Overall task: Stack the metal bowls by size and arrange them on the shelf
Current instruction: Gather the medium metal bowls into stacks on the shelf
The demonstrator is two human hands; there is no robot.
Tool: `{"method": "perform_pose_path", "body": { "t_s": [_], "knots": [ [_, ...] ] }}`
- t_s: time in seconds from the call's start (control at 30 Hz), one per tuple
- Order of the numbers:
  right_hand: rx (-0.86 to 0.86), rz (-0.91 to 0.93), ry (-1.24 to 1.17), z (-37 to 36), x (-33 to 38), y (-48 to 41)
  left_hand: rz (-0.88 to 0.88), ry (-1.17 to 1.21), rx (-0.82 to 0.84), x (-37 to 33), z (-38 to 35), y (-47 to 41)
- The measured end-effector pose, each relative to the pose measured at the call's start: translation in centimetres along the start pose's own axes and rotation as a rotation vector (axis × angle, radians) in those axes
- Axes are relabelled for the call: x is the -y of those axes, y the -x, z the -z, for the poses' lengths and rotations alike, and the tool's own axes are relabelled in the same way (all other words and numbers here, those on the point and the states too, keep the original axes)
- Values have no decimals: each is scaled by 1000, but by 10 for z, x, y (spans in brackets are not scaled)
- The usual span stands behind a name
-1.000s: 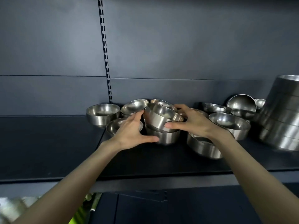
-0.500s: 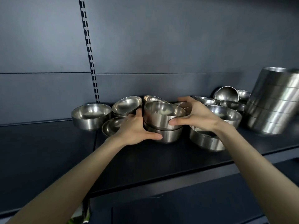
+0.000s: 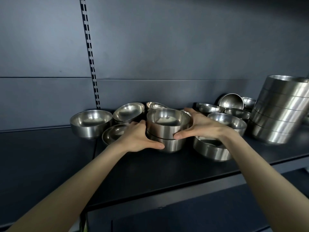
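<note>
Two bare forearms reach up onto a dark shelf (image 3: 150,173). Between the hands, a top bowl (image 3: 167,127) sits nested upright in a lower bowl (image 3: 174,145) that stands on the shelf. The left hand (image 3: 138,138) wraps the lower bowl, thumb across its front. The right hand (image 3: 202,126) cups the top bowl, thumb on its near wall and fingers round its back. A wide bowl (image 3: 210,150) lies under the right wrist. Just left of the left hand sits a shallow bowl (image 3: 111,133), and further left a deep bowl (image 3: 90,123). Well to the right of the right hand stands a tall stack of bowls (image 3: 280,111). Loose bowls (image 3: 128,111) crowd behind the hands, against the back panel (image 3: 167,47).
</note>
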State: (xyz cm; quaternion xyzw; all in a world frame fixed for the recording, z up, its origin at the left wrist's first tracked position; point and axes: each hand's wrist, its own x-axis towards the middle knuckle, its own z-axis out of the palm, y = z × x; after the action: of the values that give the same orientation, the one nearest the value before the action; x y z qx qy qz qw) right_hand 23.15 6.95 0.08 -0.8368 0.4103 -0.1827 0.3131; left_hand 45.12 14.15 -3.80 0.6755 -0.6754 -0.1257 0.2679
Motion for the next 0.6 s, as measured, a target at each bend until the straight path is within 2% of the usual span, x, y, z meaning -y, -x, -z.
{"method": "perform_pose_path", "body": {
  "t_s": [0.23,0.6],
  "knots": [
    [-90,57,-114,-1,-2,1,-25,198,-43,-4,1,-1],
    [-228,196,-285,15,22,1,-68,516,-248,-23,26,18]
  ]
}}
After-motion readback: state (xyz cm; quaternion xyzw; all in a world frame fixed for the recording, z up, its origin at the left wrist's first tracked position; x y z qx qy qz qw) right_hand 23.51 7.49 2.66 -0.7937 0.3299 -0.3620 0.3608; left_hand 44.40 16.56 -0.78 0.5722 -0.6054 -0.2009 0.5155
